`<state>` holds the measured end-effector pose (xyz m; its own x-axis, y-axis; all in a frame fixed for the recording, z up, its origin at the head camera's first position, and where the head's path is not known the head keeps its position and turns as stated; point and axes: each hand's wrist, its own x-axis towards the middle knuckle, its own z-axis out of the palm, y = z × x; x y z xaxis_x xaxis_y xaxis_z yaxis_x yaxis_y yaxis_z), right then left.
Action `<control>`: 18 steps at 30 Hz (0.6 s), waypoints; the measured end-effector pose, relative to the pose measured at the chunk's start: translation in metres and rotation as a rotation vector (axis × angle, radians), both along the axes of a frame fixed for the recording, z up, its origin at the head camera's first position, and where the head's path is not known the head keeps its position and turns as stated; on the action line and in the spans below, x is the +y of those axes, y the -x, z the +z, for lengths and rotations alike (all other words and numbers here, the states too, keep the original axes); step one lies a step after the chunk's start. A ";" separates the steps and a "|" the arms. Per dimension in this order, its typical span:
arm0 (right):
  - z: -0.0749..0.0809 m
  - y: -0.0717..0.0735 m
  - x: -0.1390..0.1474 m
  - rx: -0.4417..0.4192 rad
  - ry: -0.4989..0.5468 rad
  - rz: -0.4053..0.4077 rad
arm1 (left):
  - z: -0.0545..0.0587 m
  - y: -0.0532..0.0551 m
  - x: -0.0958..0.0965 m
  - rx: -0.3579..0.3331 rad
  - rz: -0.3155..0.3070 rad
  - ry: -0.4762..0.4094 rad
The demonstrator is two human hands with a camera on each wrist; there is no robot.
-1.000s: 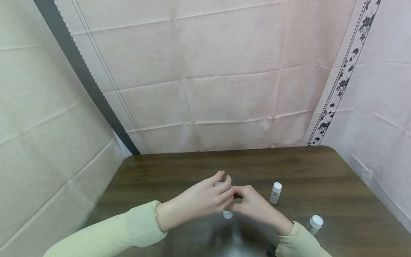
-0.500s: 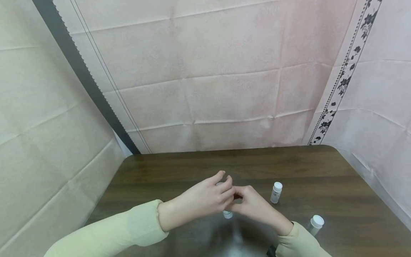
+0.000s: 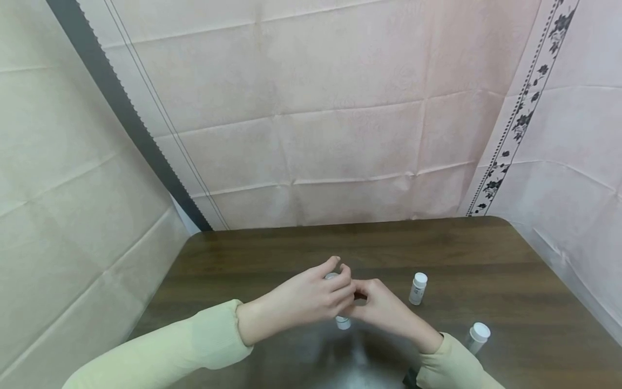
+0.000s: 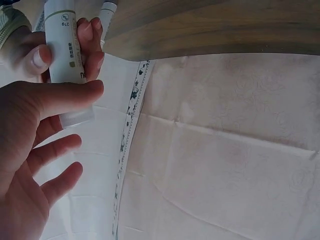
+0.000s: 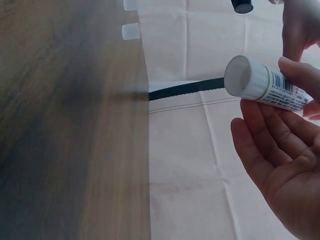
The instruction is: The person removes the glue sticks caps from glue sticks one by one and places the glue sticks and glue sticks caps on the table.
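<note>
A small white bottle (image 4: 65,60) is held up between both hands over the table. In the left wrist view its printed label reads "21g", and its far end looks translucent. My left hand (image 3: 311,297) pinches it near that far end with thumb and forefinger, the other fingers spread loose. My right hand (image 3: 381,308) grips the bottle's nearer part, with fingers and thumb on opposite sides. In the right wrist view the bottle's white end (image 5: 245,77) sticks out past the right fingertips, beside a barcode label. The hands hide the bottle's middle in the head view.
Two more white-capped bottles stand to the right on the dark wooden table (image 3: 243,254): one farther back (image 3: 418,289), one nearer (image 3: 478,337) beside the right sleeve. Two small whitish pieces (image 5: 131,31) show at the table's edge in the right wrist view. Pale cloth (image 3: 350,135) hangs around.
Both hands keep the same hold on the bottle. The whole head view has shifted very slightly, with the table edge a little higher in it.
</note>
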<state>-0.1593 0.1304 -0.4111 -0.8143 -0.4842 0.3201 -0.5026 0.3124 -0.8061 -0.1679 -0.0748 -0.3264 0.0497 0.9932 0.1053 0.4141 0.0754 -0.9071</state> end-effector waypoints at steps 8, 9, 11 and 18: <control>0.001 -0.001 -0.002 -0.014 -0.008 0.002 | 0.002 -0.006 -0.001 -0.046 0.062 -0.008; 0.001 -0.001 -0.002 -0.015 -0.010 0.001 | 0.002 -0.007 -0.001 -0.053 0.073 -0.009; 0.000 -0.001 -0.002 -0.012 -0.013 -0.001 | 0.002 -0.008 -0.001 -0.057 0.093 -0.007; -0.002 -0.001 -0.003 0.000 -0.013 -0.006 | 0.002 -0.012 -0.001 -0.034 0.112 0.013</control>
